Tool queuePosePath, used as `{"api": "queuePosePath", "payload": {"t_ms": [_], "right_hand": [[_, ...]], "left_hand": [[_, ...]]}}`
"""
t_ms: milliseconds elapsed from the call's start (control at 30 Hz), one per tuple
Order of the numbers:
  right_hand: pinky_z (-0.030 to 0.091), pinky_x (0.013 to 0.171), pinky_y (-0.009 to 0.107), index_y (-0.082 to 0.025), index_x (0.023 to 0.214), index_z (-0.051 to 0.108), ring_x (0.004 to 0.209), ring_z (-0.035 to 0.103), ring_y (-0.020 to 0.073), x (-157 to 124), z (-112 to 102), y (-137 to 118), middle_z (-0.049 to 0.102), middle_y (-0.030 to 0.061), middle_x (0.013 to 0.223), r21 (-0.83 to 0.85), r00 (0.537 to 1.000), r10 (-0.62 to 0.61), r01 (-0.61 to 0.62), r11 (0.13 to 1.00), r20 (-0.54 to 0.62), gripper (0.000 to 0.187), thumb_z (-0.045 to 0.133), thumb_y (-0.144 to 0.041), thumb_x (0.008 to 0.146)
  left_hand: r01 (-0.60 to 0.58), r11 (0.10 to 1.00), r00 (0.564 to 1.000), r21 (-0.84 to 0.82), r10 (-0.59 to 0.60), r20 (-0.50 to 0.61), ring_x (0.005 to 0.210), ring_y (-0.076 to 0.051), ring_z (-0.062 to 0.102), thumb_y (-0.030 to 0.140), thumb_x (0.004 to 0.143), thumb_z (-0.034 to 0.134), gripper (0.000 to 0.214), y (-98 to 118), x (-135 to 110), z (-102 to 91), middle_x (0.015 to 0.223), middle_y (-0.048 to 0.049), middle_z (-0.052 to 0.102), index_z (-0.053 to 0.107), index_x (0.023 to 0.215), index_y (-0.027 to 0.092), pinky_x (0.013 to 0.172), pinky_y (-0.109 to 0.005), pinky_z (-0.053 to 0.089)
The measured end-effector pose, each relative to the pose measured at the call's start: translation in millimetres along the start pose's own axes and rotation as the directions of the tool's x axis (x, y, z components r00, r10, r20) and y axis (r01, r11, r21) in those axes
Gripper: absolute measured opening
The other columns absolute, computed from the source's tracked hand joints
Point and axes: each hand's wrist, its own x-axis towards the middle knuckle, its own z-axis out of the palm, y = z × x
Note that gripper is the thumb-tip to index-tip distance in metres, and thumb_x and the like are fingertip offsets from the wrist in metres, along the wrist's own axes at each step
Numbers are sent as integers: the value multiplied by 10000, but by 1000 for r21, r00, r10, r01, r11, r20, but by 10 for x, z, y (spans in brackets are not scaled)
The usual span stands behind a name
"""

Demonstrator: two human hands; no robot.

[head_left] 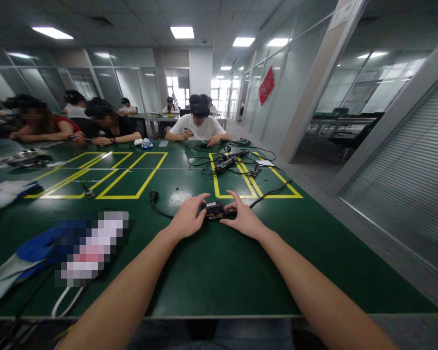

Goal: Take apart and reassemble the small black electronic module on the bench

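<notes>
The small black device point(212, 210) lies on the green table point(211, 282), centred and well back from its near edge; the left hand point(187, 219) pinches its left end with curled fingers, the right hand point(243, 219) its right end (index finger lifted). Pressing it flat and keeping the black cable point(268, 193) slack would likely steady the work.
</notes>
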Motion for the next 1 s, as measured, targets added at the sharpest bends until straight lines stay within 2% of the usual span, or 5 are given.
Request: {"api": "queuePosePath", "payload": {"t_ms": [133, 333, 567, 800, 1000], "right_hand": [[578, 1012, 428, -326, 1615, 383, 987, 743, 208, 14, 11, 2, 755, 2, 1044, 20, 1000, -11, 11, 1000, 10, 1024, 901, -220, 738], [573, 1014, 422, -313, 1577, 457, 997, 737, 208, 27, 25, 24, 742, 9, 1056, 6, 1000, -18, 18, 1000, 13, 951, 907, -236, 743], [575, 992, 400, -296, 1549, 504, 1002, 732, 205, 21, 19, 54, 748, 22, 1084, -48, 1000, -31, 31, 998, 5, 882, 896, -255, 760], [573, 1007, 422, -278, 1384, 669, 1024, 731, 220, 31, -14, 31, 764, 32, 1103, -107, 998, -59, 62, 992, 34, 636, 878, -259, 783], [561, 1058, 452, -240, 1281, 742, 1134, 721, 264, 19, 10, 18, 768, 87, 1241, -162, 995, -94, 97, 982, 22, 524, 891, -283, 780]], "left_hand": [[-92, 991, 992, 93, 84, 94, 1212, -315, 615, 193, 984, 558, 517, 101, -20, 11, 1328, -131, 714, 578, 1499, 228, 1124, -530, 505], [-92, 989, 990, 116, 78, 120, 1201, -306, 599, 185, 1003, 534, 505, 119, -14, -3, 1311, -131, 706, 583, 1504, 229, 1126, -523, 502], [-119, 981, 984, 151, 96, 148, 1181, -306, 577, 198, 997, 533, 470, 200, -9, -24, 1258, -123, 701, 668, 1445, 242, 1100, -503, 507], [-75, 988, 976, 133, 45, 213, 1161, -312, 581, 207, 967, 558, 478, 255, 10, -76, 1241, -122, 702, 720, 1413, 268, 1113, -523, 495], [-91, 989, 976, 117, 64, 210, 1161, -306, 615, 222, 980, 563, 457, 218, 2, -62, 1259, -120, 719, 739, 1399, 274, 1100, -506, 509]]}}
